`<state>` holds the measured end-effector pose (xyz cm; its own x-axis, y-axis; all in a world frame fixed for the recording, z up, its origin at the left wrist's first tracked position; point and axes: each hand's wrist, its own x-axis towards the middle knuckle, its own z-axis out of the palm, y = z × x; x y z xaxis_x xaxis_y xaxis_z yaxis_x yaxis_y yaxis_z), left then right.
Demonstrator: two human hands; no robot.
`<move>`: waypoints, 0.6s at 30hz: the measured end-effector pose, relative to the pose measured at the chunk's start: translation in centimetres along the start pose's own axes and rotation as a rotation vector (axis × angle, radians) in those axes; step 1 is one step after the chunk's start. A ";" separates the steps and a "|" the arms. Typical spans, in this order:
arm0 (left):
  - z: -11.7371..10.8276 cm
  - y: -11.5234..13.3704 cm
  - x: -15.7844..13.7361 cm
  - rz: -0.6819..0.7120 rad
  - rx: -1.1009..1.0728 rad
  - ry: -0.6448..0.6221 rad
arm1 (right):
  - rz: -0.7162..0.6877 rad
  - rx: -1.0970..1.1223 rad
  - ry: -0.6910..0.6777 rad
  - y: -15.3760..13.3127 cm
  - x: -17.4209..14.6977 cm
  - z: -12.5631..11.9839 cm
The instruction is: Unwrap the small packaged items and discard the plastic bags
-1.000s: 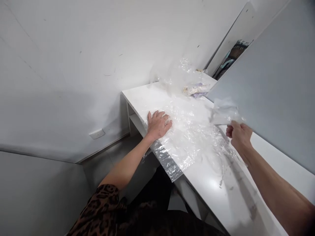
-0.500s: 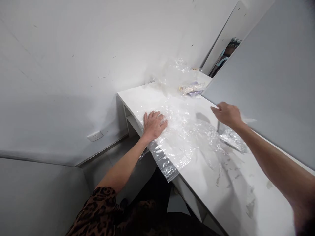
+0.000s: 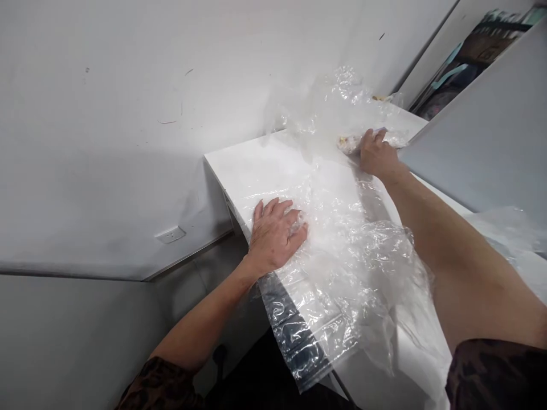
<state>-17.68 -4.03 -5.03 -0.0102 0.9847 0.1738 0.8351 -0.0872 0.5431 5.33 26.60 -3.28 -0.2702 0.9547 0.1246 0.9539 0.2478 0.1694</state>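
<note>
Fingers (image 3: 272,206) of the left hand (image 3: 276,239) lie spread and loosely bent, palm down, on clear plastic film (image 3: 329,250) near the front edge of the white worktop (image 3: 239,156); they are not closed around anything. Across the worktop, the right hand (image 3: 379,156) reaches over a clear-wrapped bundle (image 3: 348,144), its fingers bent against it; whether they grip it cannot be told. This bundle lies toward the far end, beside the grey partition (image 3: 474,136), and its wrapping shows pale contents with yellowish spots at one end; what they are cannot be made out.

Behind it, a puffed heap of transparent plastic (image 3: 316,108) stands against the scuffed white wall (image 3: 128,74). More crumpled clear plastic (image 3: 508,228) lies beyond the right forearm, beside the partition, partly hidden by the arm.

The film under the left hand is thin, glossy and wrinkled; a flatter, creased strip hangs over the front edge, with dark space showing through. A power outlet (image 3: 171,234) sits low on the wall. Both sleeves (image 3: 160,384) are dark, the left one animal-print.
</note>
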 end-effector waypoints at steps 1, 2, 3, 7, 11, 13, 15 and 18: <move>0.1 -0.1 0.0 0.004 -0.005 0.009 | 0.001 -0.019 -0.017 -0.1 0.0 -0.1; 0.1 -0.1 -0.1 0.008 -0.010 0.013 | 0.000 -0.031 -0.027 -0.1 -0.1 -0.2; 0.1 -0.1 -0.1 0.010 -0.013 0.013 | -0.002 -0.038 -0.028 -0.1 -0.3 -0.3; 0.0 0.1 0.1 -0.005 -0.018 -0.007 | -0.028 -0.018 0.025 0.7 -2.2 -0.1; -0.2 0.3 0.2 -0.014 -0.017 -0.021 | -0.085 0.048 0.055 2.5 -7.5 -0.4; -0.2 0.2 0.3 -0.013 -0.014 -0.021 | -0.093 0.048 0.023 3.7 -11.5 -0.8; 0.0 0.1 0.5 -0.005 -0.010 -0.017 | -0.077 0.019 -0.001 5.0 -16.2 -1.2; 0.4 -0.2 0.7 0.013 -0.003 0.001 | -0.051 -0.018 -0.010 7.1 -23.3 -1.9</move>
<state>-17.64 -3.26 -5.30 0.0002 0.9832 0.1823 0.8334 -0.1009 0.5433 18.18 5.81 -3.15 -0.3167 0.9426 0.1061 0.9365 0.2929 0.1928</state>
